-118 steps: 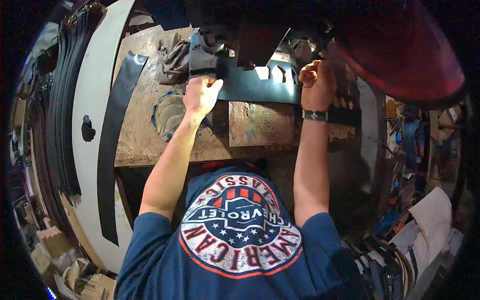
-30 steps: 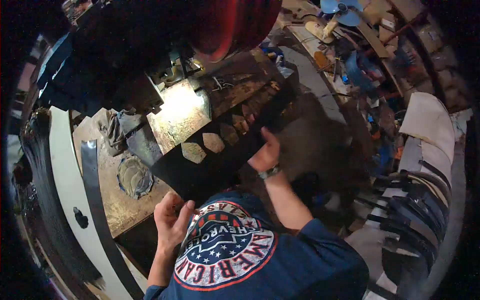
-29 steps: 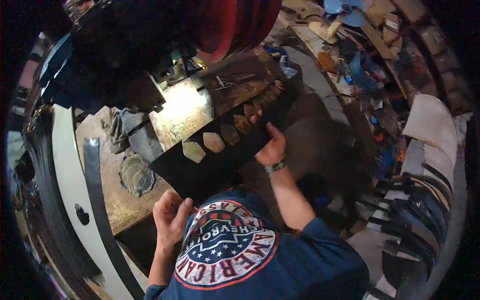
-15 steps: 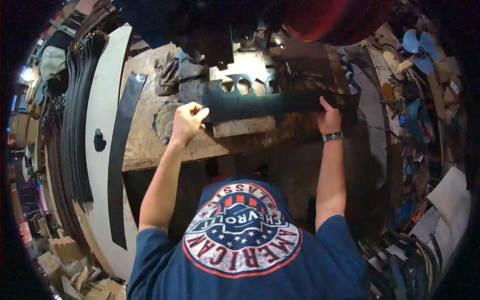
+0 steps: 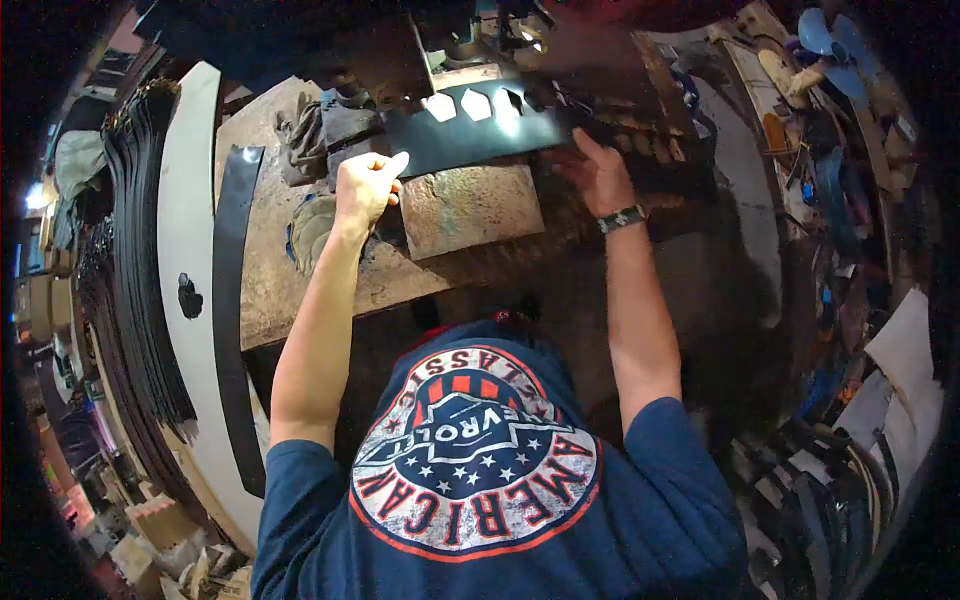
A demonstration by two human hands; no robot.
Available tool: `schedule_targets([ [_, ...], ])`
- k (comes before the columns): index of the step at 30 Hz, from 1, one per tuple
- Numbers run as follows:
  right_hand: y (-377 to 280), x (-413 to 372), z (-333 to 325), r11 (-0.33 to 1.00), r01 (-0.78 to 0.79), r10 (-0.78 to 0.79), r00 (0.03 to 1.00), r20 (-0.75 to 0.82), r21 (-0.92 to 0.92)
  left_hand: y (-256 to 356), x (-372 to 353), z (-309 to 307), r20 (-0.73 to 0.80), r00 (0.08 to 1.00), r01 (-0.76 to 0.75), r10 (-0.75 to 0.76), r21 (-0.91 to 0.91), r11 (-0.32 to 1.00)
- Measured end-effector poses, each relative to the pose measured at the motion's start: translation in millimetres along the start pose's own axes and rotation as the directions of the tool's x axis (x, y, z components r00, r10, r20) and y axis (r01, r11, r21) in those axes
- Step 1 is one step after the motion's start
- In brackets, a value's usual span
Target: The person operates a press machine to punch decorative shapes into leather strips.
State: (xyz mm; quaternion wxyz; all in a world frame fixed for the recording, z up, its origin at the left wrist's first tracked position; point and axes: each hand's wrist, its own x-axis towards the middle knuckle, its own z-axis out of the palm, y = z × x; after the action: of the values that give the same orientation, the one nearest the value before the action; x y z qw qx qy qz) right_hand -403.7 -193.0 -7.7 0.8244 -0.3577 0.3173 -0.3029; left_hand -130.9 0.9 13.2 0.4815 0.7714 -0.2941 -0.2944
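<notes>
A black leather-like strip (image 5: 470,148) with several angular cut-outs along its far edge spans the space in front of me. My left hand (image 5: 366,190) is closed in a pinch on its near left corner. My right hand (image 5: 600,180) is beside the strip's right end, thumb raised and fingers apart, slightly blurred. Just below the strip, a worn, pitted block (image 5: 473,212) sits on the workbench (image 5: 290,285). Bright light falls on the cut-outs, while the dark machine above hides part of the far side.
Left of the bench, a long black strip (image 5: 232,300) lies on a pale board (image 5: 185,230). Bundles of dark straps (image 5: 150,250) hang farther left. A work glove (image 5: 315,232) and grey cloths (image 5: 345,125) rest on the bench. A blue fan (image 5: 835,45) stands at upper right.
The strip's cut-outs have shifted left and away from me, showing more of the block. My right hand has moved left and its fingers have spread. The left hand keeps its pinch.
</notes>
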Motion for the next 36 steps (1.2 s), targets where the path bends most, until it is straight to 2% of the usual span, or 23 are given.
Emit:
schedule_targets([
  [4,12.6,15.1,25.2,0.984,0.037,-0.036,0.999,0.01,-0.176,7.3,-1.0,7.9,-0.068,0.997,-0.027,0.032,0.062,0.998],
  [5,16.0,18.6,29.3,0.985,0.103,-0.102,0.995,0.01,-0.141,5.5,0.6,9.8,-0.092,0.992,-0.069,0.08,0.117,0.991],
  [8,14.7,19.5,36.2,0.954,0.146,-0.17,0.983,-0.073,-0.263,-3.6,5.7,13.5,-0.17,0.958,-0.18,0.232,0.277,0.944],
  [11,19.0,18.5,38.6,0.937,0.173,-0.221,0.966,-0.133,-0.302,5.8,-3.7,19.2,-0.224,0.936,-0.19,0.27,0.322,0.927],
  [17,20.5,18.6,38.9,0.956,0.154,-0.193,0.971,-0.143,-0.249,-0.1,-19.2,24.5,-0.25,0.939,-0.187,0.236,0.205,0.961],
  [21,19.8,18.5,39.7,0.943,0.14,-0.204,0.96,-0.191,-0.301,0.1,-22.5,25.5,-0.283,0.928,-0.197,0.243,0.183,0.963],
  [24,23.2,22.0,37.2,0.961,0.12,-0.172,0.964,-0.201,-0.248,-2.9,-20.1,24.0,-0.285,0.927,-0.194,0.245,0.194,0.962],
  [27,22.9,16.8,37.6,0.959,0.115,-0.171,0.964,-0.205,-0.261,0.8,-19.4,23.0,-0.272,0.938,-0.177,0.213,0.151,0.973],
  [31,25.2,13.6,35.9,0.963,0.101,-0.157,0.964,-0.216,-0.249,-0.2,-16.2,18.0,-0.237,0.966,-0.083,0.102,0.09,0.993],
  [36,27.0,13.2,33.9,0.959,0.11,-0.173,0.956,-0.236,-0.261,-2.1,-12.6,16.2,-0.205,0.974,-0.085,0.096,0.063,0.994],
])
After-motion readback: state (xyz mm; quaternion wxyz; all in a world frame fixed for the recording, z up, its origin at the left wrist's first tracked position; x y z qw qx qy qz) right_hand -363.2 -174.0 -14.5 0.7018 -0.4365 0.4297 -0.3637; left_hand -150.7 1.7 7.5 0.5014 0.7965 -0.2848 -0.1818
